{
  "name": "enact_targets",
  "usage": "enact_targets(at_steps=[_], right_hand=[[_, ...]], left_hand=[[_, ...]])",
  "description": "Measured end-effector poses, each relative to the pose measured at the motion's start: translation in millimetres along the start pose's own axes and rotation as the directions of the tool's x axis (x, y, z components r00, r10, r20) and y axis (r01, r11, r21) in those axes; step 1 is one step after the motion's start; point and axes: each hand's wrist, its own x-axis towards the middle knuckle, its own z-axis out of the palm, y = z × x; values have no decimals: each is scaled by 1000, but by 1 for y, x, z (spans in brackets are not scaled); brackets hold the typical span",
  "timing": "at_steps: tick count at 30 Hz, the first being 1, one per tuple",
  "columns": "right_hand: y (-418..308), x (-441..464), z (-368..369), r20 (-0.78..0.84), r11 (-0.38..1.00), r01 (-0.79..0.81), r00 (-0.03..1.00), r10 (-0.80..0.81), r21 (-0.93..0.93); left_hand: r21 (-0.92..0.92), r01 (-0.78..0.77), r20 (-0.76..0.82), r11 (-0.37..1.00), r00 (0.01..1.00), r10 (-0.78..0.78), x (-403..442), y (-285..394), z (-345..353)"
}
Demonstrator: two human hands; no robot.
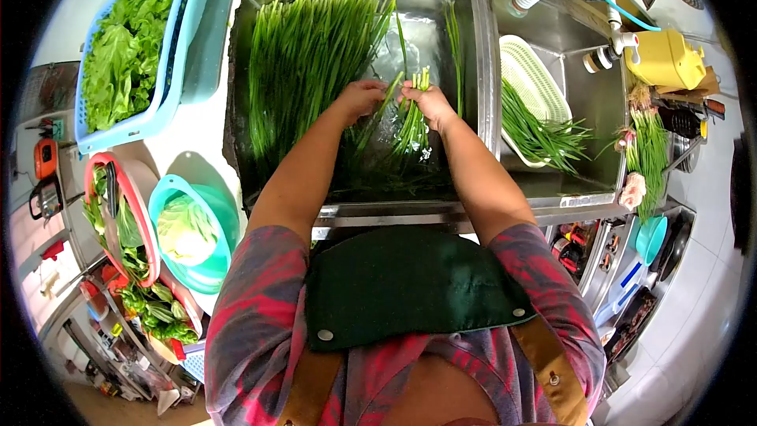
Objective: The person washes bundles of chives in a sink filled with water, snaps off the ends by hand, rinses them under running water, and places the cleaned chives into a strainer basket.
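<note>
A large heap of garlic chives (311, 63) lies in the water of the left sink basin (476, 71), cut ends toward the far side. My right hand (432, 106) is closed round a small bunch of chives (413, 130), its pale stalk ends standing up above the fingers and its leaves hanging down toward the water. Just left of it, my left hand (363, 99) is closed, with a few chive stalks (389, 93) at its fingertips. Loose chives (454, 47) lie along the basin's right wall. The left palm is hidden from view.
In the right basin, a pale plastic basket (536, 71) holds more chives (544, 132). Scallions (648, 154) lie beside it, near a yellow jug (666, 59). On the left are a blue basket (177, 31) of lettuce (132, 47) and a teal colander (223, 229) with a cabbage (186, 233).
</note>
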Motion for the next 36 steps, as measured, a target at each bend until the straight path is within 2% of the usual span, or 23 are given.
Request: enact_targets(at_steps=[4, 5, 9, 11, 13, 14, 16, 17, 20, 23, 24, 25, 26, 28, 30, 31, 32, 33, 34, 35, 36], right_hand=[[6, 0, 1, 55, 994, 76, 996, -72, -84], [2, -3, 2, 15, 994, 74, 997, -73, -83], [1, -1, -1, 29, 996, 43, 999, -41, -82], [0, -1, -2, 96, 999, 39, 995, -37, -10], [-3, -3, -1, 121, 1000, 26, 992, -26, 4], [0, -2, 0, 63, 999, 42, 997, -41, -23], [5, 1, 1, -53, 994, 69, 996, -73, -81], [6, 2, 0, -30, 996, 70, 997, -71, -53], [0, 1, -5, 10, 998, 64, 998, -64, 12], [3, 4, -3, -21, 991, 98, 995, -96, 95], [1, 2, -1, -75, 994, 104, 992, -100, 42], [-2, -4, 2, -127, 994, 109, 986, -110, -13], [-8, -4, 3, -176, 990, 119, 976, -130, -71], [4, 11, -5, -338, 975, 213, 915, -219, -55], [35, 38, -26, -543, 906, 157, 756, -366, -392], [54, 53, -38, -461, 923, 146, 832, -309, -356], [65, 62, -45, -373, 938, 123, 894, -246, -323], [62, 56, -37, -439, 685, -158, 861, -257, -711], [53, 38, -28, -408, 603, -209, 887, -214, -770], [37, 25, -20, -297, 353, -231, 943, -147, -907], [61, 44, -28, -289, 180, -265, 949, -126, -947]], left_hand=[[100, -13, -20, 995, 1000, 15, 4, 1, 9], [18, -11, 6, 1000, 1000, 11, 4, 1, 11], [-94, 5, -10, 996, 1000, -6, 19, -7, -1], [-173, 2, -57, 985, 998, -12, 18, -4, -3], [-55, 13, -67, 998, 998, -16, 8, 10, 3], [4, 18, -71, 1000, 997, -18, 4, 14, 7], [34, -143, -9, 989, 990, 144, 5, 4, 17], [44, -223, 23, 974, 975, 223, 7, -2, 20], [-58, -107, 111, 993, 987, 113, 19, -2, 6], [94, -55, 154, 994, 987, 40, 21, 8, 4], [153, -36, 164, 988, 986, 10, 17, 19, 6], [471, -149, 52, 869, 989, 141, 9, 37, 14], [505, -203, -67, 839, 960, 273, 19, 44, 18], [586, -291, -282, 757, 802, 527, 50, 62, 26], [603, -434, -461, 669, 495, 737, 90, 77, 41], [675, -339, -517, 656, 416, 748, 99, 89, 52], [662, -215, -560, 717, 493, 665, 97, 98, 62], [676, -21, -614, 737, 537, 579, 83, 106, 68], [670, 171, -668, 722, 564, 486, 73, 111, 74], [694, 235, -657, 681, 593, 465, 72, 107, 70], [715, 298, -648, 632, 622, 440, 74, 96, 57]])
